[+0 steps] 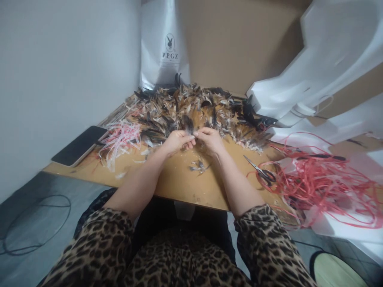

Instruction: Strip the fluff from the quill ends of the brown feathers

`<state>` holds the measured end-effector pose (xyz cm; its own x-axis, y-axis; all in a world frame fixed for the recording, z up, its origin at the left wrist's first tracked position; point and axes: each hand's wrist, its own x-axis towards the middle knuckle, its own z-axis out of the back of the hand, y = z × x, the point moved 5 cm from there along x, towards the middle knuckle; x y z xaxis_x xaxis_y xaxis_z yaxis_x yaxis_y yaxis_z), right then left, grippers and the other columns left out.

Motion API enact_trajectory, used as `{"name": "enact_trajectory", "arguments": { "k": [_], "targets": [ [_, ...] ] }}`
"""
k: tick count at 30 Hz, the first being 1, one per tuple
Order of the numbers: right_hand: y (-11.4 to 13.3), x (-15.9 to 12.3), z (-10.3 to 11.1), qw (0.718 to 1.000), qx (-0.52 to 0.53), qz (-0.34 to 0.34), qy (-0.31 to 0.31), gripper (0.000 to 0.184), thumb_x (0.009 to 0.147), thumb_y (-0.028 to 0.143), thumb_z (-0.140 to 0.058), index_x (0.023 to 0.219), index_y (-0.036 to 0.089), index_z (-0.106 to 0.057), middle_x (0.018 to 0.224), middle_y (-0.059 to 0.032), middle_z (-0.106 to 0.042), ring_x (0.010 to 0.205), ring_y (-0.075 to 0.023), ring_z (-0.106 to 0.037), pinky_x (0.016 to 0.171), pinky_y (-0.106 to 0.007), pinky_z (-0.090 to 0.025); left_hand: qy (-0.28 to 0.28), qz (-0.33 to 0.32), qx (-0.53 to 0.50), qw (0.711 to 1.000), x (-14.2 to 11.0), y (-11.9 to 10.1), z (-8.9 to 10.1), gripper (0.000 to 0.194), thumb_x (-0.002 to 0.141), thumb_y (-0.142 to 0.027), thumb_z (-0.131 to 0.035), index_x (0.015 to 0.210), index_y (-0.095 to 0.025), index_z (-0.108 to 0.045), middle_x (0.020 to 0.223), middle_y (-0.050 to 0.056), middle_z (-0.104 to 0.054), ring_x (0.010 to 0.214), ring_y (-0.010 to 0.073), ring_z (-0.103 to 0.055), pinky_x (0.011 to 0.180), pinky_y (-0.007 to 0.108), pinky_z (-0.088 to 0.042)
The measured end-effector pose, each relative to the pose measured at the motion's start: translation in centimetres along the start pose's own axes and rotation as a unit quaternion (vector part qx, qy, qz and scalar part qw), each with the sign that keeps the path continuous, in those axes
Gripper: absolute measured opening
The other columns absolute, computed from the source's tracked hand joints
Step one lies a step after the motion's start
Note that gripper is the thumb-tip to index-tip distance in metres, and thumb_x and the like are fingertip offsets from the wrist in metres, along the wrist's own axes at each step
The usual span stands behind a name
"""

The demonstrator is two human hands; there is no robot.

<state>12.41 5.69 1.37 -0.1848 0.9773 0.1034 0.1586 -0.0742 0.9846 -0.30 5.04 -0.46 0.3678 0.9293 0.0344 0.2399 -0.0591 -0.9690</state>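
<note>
Both of my hands meet over the tabletop, at the near edge of a large pile of brown, black and white feathers (pixel 176 103). Fingers pinched, my left hand (pixel 179 141) grips the base of a small dark, fluffy feather (pixel 188 122). My right hand (pixel 209 139) is pinched against it from the other side, thumb and forefinger closed near the same quill ends. An orange-brown feather (pixel 198 119) stands up just above the right fingertips; whether it is held or lies in the pile I cannot tell. Below the hands lie a few loose feathers (pixel 199 165).
A phone (pixel 78 145) lies at the left, beside pink and white plastic strips (pixel 122 137). Scissors (pixel 263 173) rest at the right near a tangle of red plastic string (pixel 323 187). A white bag (pixel 163 24) stands behind the pile; white sheeting (pixel 338 52) hangs at the right.
</note>
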Motion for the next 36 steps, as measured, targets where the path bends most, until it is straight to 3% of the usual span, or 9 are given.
{"name": "enact_trajectory", "arguments": {
  "k": [4,11,16,22,30,34,36],
  "targets": [
    [-0.6,0.1,0.0,0.999,0.006,-0.032,0.044,0.033,0.058,0.045,-0.079,0.062,0.018,-0.061,0.054,0.0013,-0.06,0.052,-0.0118,-0.053,0.053,-0.026,-0.039,0.006,0.006,0.038,0.999,0.1,0.1,0.1,0.026,0.07,-0.034,-0.071,0.064,-0.009,-0.065,0.05,0.002,-0.06,0.043,0.0065,-0.053,0.045,0.018,-0.041],
    [0.5,-0.2,0.5,0.993,-0.115,-0.024,0.008,0.037,0.057,0.045,-0.078,0.055,0.015,-0.058,0.049,0.0039,-0.053,0.047,-0.0063,-0.04,0.048,-0.022,-0.029,-0.006,0.031,0.083,0.996,0.0,0.2,0.0,0.02,0.074,-0.028,-0.066,0.066,-0.01,-0.067,0.052,0.003,-0.063,0.044,0.008,-0.056,0.045,0.018,-0.044],
    [0.9,-0.2,0.4,0.986,-0.169,0.001,0.001,0.037,0.058,0.048,-0.074,0.054,0.015,-0.058,0.05,0.0029,-0.052,0.049,-0.0082,-0.041,0.047,-0.022,-0.029,-0.005,0.054,0.099,0.994,0.0,0.1,-0.5,0.012,0.075,-0.019,-0.064,0.071,-0.008,-0.067,0.055,0.005,-0.065,0.044,0.0086,-0.058,0.048,0.019,-0.045],
    [0.1,0.2,0.6,0.986,-0.165,0.002,-0.015,0.035,0.061,0.044,-0.072,0.052,0.016,-0.054,0.049,0.0034,-0.049,0.049,-0.0077,-0.039,0.048,-0.022,-0.03,-0.032,0.081,0.056,0.995,0.1,0.2,-0.5,0.005,0.075,-0.011,-0.062,0.076,-0.008,-0.066,0.06,0.005,-0.068,0.05,0.0099,-0.061,0.054,0.021,-0.047],
    [0.0,0.3,0.8,0.982,-0.182,0.037,-0.039,0.03,0.063,0.039,-0.071,0.055,0.015,-0.056,0.052,0.0042,-0.049,0.05,-0.007,-0.038,0.049,-0.022,-0.028,-0.053,0.091,0.058,0.993,-0.1,0.4,-0.2,0.014,0.077,-0.014,-0.061,0.065,-0.009,-0.067,0.057,0.004,-0.065,0.048,0.0076,-0.058,0.053,0.02,-0.045],
    [-0.7,0.5,0.9,0.993,-0.107,-0.006,-0.054,0.035,0.063,0.046,-0.072,0.056,0.017,-0.054,0.048,0.0057,-0.046,0.046,-0.0068,-0.036,0.047,-0.022,-0.026,-0.073,0.062,0.059,0.994,0.2,0.1,0.6,0.016,0.076,-0.023,-0.066,0.071,-0.009,-0.069,0.06,0.005,-0.066,0.049,0.0073,-0.058,0.052,0.018,-0.044],
    [-1.0,0.8,1.6,0.994,-0.062,-0.02,-0.093,0.033,0.063,0.048,-0.071,0.061,0.018,-0.057,0.045,0.007,-0.044,0.044,-0.0067,-0.034,0.046,-0.022,-0.025,-0.124,0.038,0.031,0.991,0.3,-0.3,1.6,0.019,0.075,-0.027,-0.069,0.071,-0.009,-0.069,0.061,0.005,-0.067,0.047,0.0055,-0.056,0.049,0.017,-0.042]
  ]
}}
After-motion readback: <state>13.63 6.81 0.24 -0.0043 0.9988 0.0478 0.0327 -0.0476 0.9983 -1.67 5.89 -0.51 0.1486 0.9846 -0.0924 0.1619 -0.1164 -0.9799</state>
